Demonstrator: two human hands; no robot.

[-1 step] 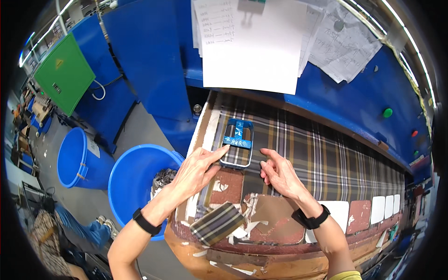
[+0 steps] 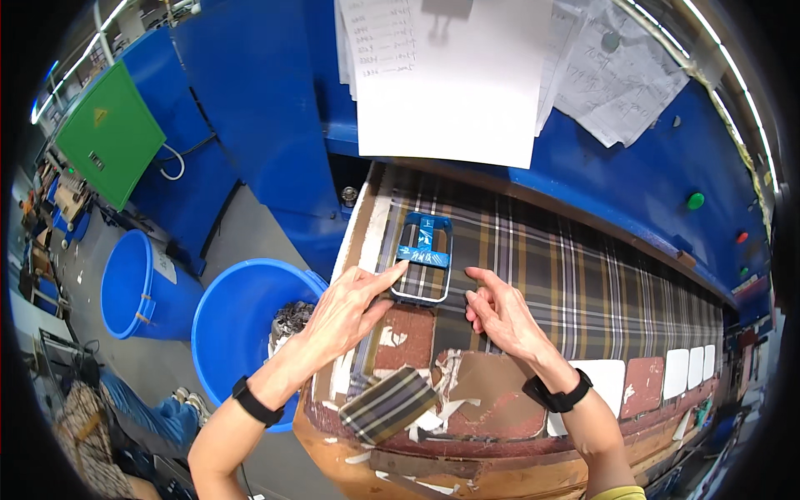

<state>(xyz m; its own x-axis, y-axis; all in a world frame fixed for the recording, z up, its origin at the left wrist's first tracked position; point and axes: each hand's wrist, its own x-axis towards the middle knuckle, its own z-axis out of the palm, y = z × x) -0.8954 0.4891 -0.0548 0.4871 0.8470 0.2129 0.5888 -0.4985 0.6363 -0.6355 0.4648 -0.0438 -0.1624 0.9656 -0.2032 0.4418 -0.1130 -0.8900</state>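
Observation:
A cutting die [image 2: 448, 279], a rounded rectangular frame with blue tape across it, lies on plaid fabric [image 2: 533, 258] spread over the worktable. Touching the die's left edge is the index finger of my left hand [image 2: 348, 308]; its thumb is stretched out below, apart from the index. My right hand [image 2: 507, 318] hovers just right of the die without touching it, index finger pointing out, the other fingers loosely bent, and nothing in it. Nearer me, a cut rectangular piece of plaid fabric [image 2: 388, 405] lies tilted at the table's front left.
A blue bin [image 2: 237, 333] with dark scraps stands left of the table, another blue bin [image 2: 125, 283] beyond it. Blue machinery [image 2: 617, 192] with hanging papers [image 2: 450, 100] rises behind the fabric. White pads [image 2: 602, 379] line the front edge. A seated person [image 2: 92, 425] is at lower left.

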